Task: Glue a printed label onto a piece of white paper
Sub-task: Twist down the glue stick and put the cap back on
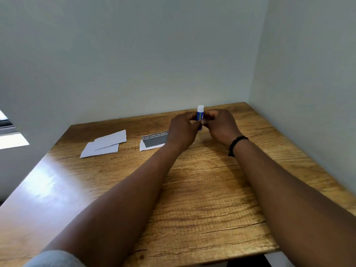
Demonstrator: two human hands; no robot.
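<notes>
A blue glue stick (pixel 200 115) with a white cap stands upright at the far middle of the wooden table (pixel 192 189). My left hand (pixel 182 131) and my right hand (pixel 221 126) both close around its blue body from either side. The printed label (pixel 154 141), grey with white text and a white torn edge, lies flat just left of my left hand, partly hidden by it. Two overlapping pieces of white paper (pixel 105 144) lie further left on the table.
The table sits in a corner, with a pale wall (pixel 134 64) behind and another on the right. A black band (pixel 236 144) circles my right wrist. A bright window ledge (pixel 11 139) shows at the far left.
</notes>
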